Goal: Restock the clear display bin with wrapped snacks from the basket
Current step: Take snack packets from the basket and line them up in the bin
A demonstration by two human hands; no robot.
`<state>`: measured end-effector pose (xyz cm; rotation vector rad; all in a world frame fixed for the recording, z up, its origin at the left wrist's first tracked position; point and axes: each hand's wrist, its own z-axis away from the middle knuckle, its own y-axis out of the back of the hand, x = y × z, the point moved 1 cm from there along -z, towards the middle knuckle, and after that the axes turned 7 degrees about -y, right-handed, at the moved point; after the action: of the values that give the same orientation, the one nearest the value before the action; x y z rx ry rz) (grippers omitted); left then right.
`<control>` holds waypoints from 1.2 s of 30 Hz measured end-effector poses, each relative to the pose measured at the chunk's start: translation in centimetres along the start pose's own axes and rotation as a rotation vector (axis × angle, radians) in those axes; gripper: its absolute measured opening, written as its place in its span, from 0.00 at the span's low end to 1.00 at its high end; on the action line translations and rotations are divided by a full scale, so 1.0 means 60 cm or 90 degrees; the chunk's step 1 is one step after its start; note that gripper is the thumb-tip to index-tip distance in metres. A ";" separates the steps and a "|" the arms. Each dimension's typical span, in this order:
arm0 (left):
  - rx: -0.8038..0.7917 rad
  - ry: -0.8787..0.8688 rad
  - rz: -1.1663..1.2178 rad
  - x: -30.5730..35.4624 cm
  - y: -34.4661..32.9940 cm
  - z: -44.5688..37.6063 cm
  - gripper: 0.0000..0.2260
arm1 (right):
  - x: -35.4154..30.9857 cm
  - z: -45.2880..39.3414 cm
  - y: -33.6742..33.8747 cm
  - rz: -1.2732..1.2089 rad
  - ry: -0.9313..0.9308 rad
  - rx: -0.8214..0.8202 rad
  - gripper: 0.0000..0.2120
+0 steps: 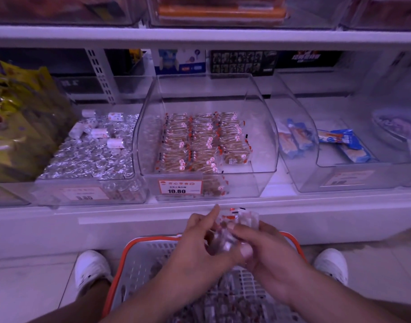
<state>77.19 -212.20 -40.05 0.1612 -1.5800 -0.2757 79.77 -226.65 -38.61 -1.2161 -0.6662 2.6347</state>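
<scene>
Here, a small bundle of clear, crinkled wrapped snacks (232,229) is held between both hands in the lower centre of the frame, just above a basket (139,259) of grey plastic lattice with an orange rim. The left hand (199,243) is curled around the left side of the bundle, its forefinger pointing upward; the right hand (267,250) is closed around the right side, thumb pressed on the wrappers. More wrapped pieces are seen lying in the basket below the wrists. Above, in the middle of the frame, the clear display bin (262,127) of smooth, curved-walled plastic is set on a white shelf, partly filled with neat rows of brown snacks in transparent wrappers with red-and-white marks. An orange-and-white price tag (180,187) is fixed to its front. To the left, a bin of shiny silver foil pieces (88,157) is seen.
</scene>
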 end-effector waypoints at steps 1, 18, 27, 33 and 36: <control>-0.010 -0.004 -0.017 -0.001 -0.003 0.003 0.39 | 0.000 0.001 -0.001 0.001 0.005 0.002 0.10; 0.136 0.213 0.489 0.012 0.013 -0.016 0.20 | 0.033 0.009 -0.025 0.042 -0.103 -0.208 0.11; 0.159 0.036 0.236 -0.011 0.013 -0.013 0.21 | 0.024 0.016 -0.030 -0.026 -0.114 -0.226 0.15; 0.088 0.247 0.422 0.011 0.012 -0.012 0.28 | 0.011 0.000 -0.018 -0.003 0.003 -0.147 0.17; -0.056 0.257 0.551 0.019 0.002 -0.002 0.22 | 0.010 -0.002 -0.018 0.091 0.062 -0.090 0.19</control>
<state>77.32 -212.38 -38.95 -0.5040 -1.1082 0.3486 79.41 -225.46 -38.58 -1.4731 -0.7866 2.6587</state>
